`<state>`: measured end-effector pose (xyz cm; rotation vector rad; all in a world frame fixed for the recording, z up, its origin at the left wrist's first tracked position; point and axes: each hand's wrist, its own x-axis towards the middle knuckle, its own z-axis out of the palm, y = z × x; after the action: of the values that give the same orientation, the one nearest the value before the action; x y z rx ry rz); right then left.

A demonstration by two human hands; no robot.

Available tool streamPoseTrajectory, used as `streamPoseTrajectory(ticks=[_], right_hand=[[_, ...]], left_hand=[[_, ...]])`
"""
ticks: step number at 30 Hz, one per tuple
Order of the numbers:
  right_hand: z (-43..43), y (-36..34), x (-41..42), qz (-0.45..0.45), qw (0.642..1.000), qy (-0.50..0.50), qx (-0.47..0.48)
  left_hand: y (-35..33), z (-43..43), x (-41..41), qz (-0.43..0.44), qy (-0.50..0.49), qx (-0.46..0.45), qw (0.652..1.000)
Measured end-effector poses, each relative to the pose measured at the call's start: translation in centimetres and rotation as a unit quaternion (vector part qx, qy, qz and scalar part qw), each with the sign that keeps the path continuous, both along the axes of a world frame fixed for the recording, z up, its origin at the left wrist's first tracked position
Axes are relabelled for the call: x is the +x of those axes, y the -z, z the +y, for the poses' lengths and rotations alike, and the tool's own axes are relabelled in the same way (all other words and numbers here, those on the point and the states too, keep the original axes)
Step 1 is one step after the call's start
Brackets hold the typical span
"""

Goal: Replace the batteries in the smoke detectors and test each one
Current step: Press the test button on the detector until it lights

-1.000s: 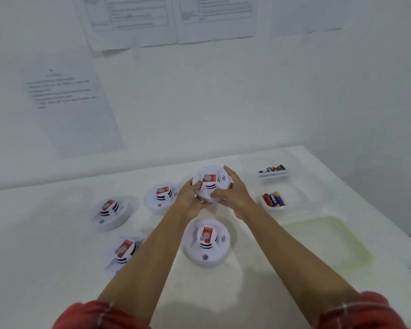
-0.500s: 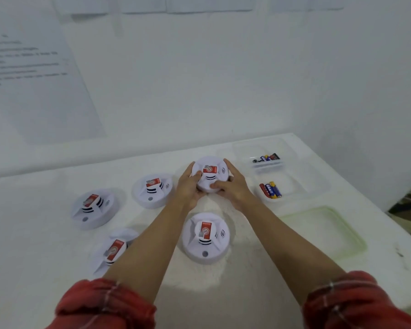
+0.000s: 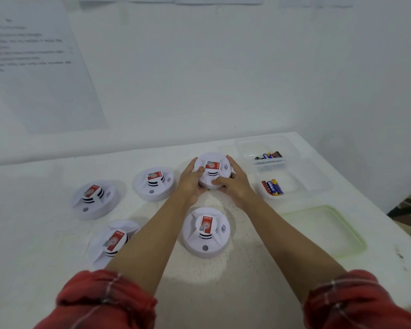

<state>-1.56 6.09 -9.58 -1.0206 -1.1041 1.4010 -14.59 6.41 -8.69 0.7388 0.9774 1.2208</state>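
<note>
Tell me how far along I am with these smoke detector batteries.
Nothing looks finished: all five detectors sit closed, and none shows a battery bay. In hand: the left hand and right hand grip the far detector. Left: opening it, swapping batteries from the near tub or far tub, testing, then the other four detectors.

Left hand: grips the left side of the round white plastic smoke detector, with its fingers curled round the edge and its thumb on top.
Right hand: grips the right side of the same detector, with its fingers round the far edge and its thumb on the near edge.
Bare left forearm: reaches forward, angled to the right.
Bare right forearm: reaches forward, angled to the left.
Red checked sleeves: bunched up near both elbows.
</note>
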Motion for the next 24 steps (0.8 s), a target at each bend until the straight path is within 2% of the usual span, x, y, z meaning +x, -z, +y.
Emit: streamPoseTrajectory(ticks=[12,17,24], right_hand=[[0.0,0.3,-0.3,0.008,1.000,0.009,-0.005],[0.3,-0.7,-0.1,0.100,0.985,0.036,-0.135],[0.4,-0.7,-0.2,0.063,0.990,0.038,-0.118]], left_hand=[[0.0,0.0,0.0,0.016,0.001,0.004,1.000],[0.1,0.0,0.0,0.023,0.008,0.017,1.000],[0.4,0.4,0.1,0.020,-0.011,-0.010,1.000]])
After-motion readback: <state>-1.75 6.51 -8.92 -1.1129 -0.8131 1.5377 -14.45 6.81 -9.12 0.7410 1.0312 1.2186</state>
